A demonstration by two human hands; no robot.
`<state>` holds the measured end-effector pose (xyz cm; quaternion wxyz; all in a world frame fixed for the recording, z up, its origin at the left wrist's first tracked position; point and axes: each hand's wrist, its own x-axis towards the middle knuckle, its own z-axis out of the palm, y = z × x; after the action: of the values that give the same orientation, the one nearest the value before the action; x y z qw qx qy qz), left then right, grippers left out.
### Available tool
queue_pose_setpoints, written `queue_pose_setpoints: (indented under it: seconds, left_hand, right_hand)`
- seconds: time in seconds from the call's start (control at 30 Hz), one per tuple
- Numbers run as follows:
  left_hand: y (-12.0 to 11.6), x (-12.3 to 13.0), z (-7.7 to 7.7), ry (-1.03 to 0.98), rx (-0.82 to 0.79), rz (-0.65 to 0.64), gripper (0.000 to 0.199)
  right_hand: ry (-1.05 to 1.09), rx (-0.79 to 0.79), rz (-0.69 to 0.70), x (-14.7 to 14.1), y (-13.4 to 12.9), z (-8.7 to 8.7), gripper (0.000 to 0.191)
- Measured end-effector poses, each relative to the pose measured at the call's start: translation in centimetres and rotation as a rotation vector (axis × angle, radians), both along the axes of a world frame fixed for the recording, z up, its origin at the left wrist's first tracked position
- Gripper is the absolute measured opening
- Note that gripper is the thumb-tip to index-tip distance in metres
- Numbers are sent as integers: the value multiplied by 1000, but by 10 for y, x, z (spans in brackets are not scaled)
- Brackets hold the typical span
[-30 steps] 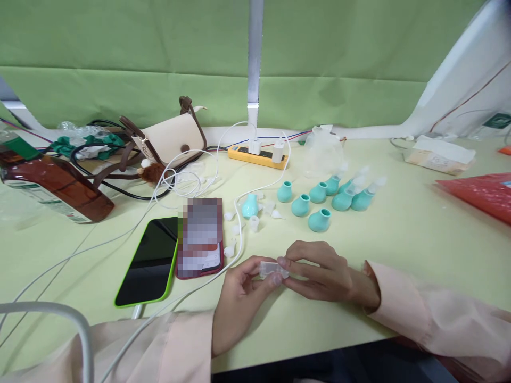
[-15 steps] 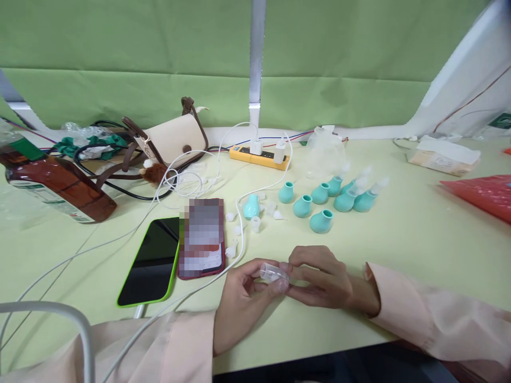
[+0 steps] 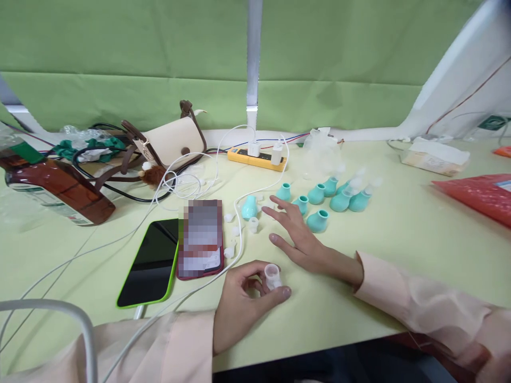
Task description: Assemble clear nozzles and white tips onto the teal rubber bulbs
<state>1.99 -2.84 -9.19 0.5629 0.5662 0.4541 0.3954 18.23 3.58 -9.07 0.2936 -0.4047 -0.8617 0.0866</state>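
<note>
Pale table (image 3: 383,276): it carries all the work, and you are seated at its near edge.

Your right hand (image 3: 297,236) has come off the clear piece and now reaches forward, over the space between the glossy bulb and the open bulbs. Its fingers are spread apart and nothing is seen in them; whether a fingertip touches the surface below, I cannot tell.

Your left hand (image 3: 241,300) has kept its place and now does the holding alone, thumb and fingers closed on the clear piece.

Teal bulbs (image 3: 318,222): unmoved, open-mouthed at the front, with translucent tips on those at the rear right. The glossy bulb (image 3: 249,208) lies just beyond your right fingertips.

Clear piece (image 3: 273,277): formerly lying sideways between both hands, it is now tipped up in the left grip, round mouth showing.

Small white parts (image 3: 229,251): scattered beside the phone (image 3: 200,239) and the glossy bulb, some partly hidden by your right hand. In my judgement, the two-handed handling is suspended and your right hand is free for other work.
</note>
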Motion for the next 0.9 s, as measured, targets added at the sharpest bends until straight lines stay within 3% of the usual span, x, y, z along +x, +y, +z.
queue_pose_setpoints:
  seconds: [0.23,0.33,0.5,0.57,0.6,0.67,0.8,0.9]
  left_hand:
    - [1,-1,-3,-44,-28,22,18]
    - [1,0,0,-49,-44,10,16]
    - [-1,-1,2,-89,-57,-8,17]
    - [-2,-1,1,-98,-46,14,19]
    - [-2,-2,1,-103,-38,26,21]
    - [-3,-2,-1,-116,-24,35,22]
    - [-3,-3,-2,-135,-7,29,23]
    - [-3,-2,-2,-197,-50,28,21]
  right_hand:
    - [-201,99,-6,-14,21,-4,70]
    - [-213,176,-11,-12,21,7,73]
    - [126,640,-207,27,9,43,67]
    - [318,728,-281,47,3,47,63]
    - [399,724,-316,56,1,45,61]
    - [349,593,-361,68,-1,33,55]
    - [-100,161,-462,75,2,6,44]
    - [-221,-27,-474,75,5,2,29]
